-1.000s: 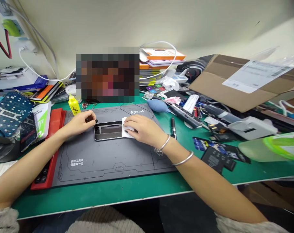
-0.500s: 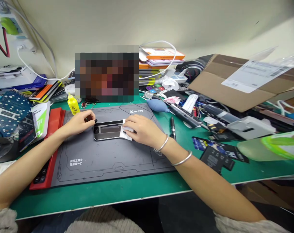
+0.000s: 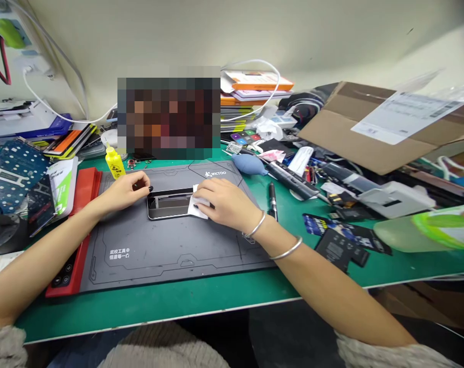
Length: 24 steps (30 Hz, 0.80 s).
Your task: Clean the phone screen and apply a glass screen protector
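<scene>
One green bench runs across the near side, its pale edge closest to the person. Beyond that edge spreads a grey mat, with a red strip along its left side. On the farther half of the mat lies the phone, flat, dark face up, its long axis running left to right, crosswise to the person.

The right hand is over the phone's right end, bunching a white wipe under curled fingers; from this grip the bare length of the phone stretches leftward. The left hand is at the opposite end, fingertips by the far left corner. Whether they pinch that corner or merely rest on it cannot be told. Of the two, the right hand overlaps the phone more; the left meets it only at its edge.

Past the hands, a yellow bottle stands behind the left one, and a blue blower lies beyond the right. Farther right is a cardboard box.
</scene>
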{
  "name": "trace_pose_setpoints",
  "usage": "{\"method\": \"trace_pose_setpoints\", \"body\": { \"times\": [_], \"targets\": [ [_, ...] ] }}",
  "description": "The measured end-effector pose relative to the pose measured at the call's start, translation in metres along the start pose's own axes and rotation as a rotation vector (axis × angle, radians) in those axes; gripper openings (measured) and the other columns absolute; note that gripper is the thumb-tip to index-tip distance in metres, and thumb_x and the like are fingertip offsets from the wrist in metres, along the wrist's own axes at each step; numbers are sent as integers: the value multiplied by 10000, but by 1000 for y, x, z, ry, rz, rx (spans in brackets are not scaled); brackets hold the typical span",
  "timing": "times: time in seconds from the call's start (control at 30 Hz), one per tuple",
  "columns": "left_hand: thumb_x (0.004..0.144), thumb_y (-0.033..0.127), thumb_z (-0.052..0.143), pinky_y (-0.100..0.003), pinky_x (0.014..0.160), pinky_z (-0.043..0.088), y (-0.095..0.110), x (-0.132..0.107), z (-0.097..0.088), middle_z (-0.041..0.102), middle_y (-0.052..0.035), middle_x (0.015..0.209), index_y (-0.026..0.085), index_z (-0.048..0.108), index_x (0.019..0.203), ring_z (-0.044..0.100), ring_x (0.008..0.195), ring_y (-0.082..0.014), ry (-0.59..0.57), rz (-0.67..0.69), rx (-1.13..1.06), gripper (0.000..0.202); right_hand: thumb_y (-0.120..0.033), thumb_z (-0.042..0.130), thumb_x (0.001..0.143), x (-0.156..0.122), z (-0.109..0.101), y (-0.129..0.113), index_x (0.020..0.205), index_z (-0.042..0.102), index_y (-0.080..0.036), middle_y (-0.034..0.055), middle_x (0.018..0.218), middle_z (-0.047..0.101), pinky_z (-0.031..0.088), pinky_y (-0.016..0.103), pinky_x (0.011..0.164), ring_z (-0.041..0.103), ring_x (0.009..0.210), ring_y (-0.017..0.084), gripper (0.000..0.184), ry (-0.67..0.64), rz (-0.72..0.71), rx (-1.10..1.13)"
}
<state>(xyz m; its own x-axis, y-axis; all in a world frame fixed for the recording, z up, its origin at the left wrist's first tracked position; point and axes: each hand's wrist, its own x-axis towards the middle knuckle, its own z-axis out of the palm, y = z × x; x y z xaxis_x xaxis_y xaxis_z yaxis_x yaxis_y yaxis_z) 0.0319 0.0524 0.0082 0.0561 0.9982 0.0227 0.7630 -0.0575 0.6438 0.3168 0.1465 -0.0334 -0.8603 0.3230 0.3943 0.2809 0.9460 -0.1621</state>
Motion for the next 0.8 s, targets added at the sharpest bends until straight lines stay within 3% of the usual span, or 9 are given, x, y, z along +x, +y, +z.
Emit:
{"method": "trace_pose_setpoints", "body": {
  "times": [0.1, 0.3, 0.5, 0.6, 0.8],
  "targets": [
    [808, 403, 543, -298, 679, 429, 1, 0, 0, 593, -3, 794, 200, 551, 805, 523, 705, -158, 2, 0, -1, 203, -245, 552, 978, 0, 0, -4, 939, 699, -189, 88, 956, 707, 415, 360, 768, 595, 866, 221, 162, -15, -44, 24],
    [810, 400, 539, -294, 677, 424, 2, 1, 1, 590, -2, 796, 200, 547, 807, 524, 706, -157, -5, -3, -7, 200, -186, 580, 945, 0, 3, -3, 1003, 696, -195, 97, 1070, 714, 428, 368, 823, 609, 972, 239, 130, -5, -13, 60],
    [810, 392, 538, -291, 668, 428, 1, 1, 1, 597, -1, 785, 201, 550, 804, 520, 690, -153, 1, 8, 8, 192, -236, 589, 954, -1, -1, -5, 951, 699, -188, 98, 966, 696, 429, 368, 780, 599, 889, 233, 120, -33, -22, 36],
    [812, 399, 536, -291, 667, 428, 1, 1, 0, 596, -2, 784, 200, 550, 799, 520, 692, -154, -1, 9, 2, 200, -224, 579, 958, 0, 1, -9, 980, 696, -199, 91, 1014, 705, 420, 365, 788, 604, 909, 223, 122, -29, -54, 55],
    [814, 394, 539, -293, 677, 426, 1, 1, 0, 594, -4, 795, 200, 548, 804, 525, 707, -156, -5, 4, -2, 194, -181, 564, 942, 0, 2, -2, 1005, 692, -182, 113, 1075, 706, 429, 378, 808, 604, 960, 251, 142, -9, 12, 17]
  ]
}}
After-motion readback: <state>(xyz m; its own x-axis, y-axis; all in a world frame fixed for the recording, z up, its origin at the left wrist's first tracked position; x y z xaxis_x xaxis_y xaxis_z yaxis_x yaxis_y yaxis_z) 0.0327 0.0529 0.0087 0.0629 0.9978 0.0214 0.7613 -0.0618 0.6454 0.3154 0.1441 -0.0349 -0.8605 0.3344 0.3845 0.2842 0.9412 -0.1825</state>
